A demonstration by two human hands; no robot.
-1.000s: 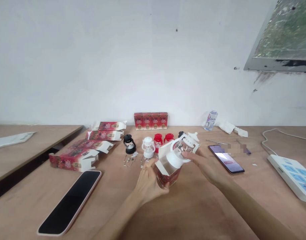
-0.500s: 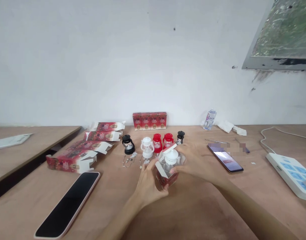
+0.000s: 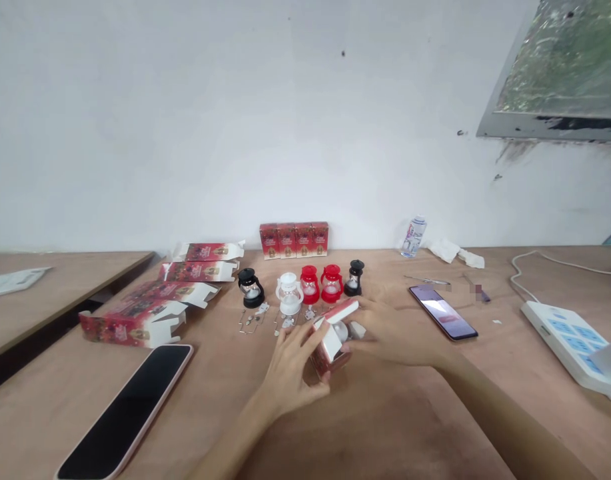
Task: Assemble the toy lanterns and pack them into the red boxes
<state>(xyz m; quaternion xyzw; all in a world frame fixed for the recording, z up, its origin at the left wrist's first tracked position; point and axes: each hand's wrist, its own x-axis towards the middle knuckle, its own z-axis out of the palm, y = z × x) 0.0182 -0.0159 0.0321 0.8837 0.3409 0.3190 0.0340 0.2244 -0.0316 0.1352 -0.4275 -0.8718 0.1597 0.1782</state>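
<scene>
Being clasped between the left hand's (image 3: 291, 373) thumb and fingers, a red box (image 3: 331, 343) is held tilted above the table (image 3: 385, 417), its white flaps raised. Within its mouth, what seems to be a white lantern (image 3: 341, 330) is partly hidden. The right hand (image 3: 388, 335) is bent around the box's far side; whether anything is gripped by it cannot be told. Behind, a black lantern (image 3: 250, 288), a pale lantern (image 3: 289, 303) and two red lanterns (image 3: 310, 283) are lined up, near four small boxes (image 3: 294, 241) set against the wall (image 3: 185, 120).
</scene>
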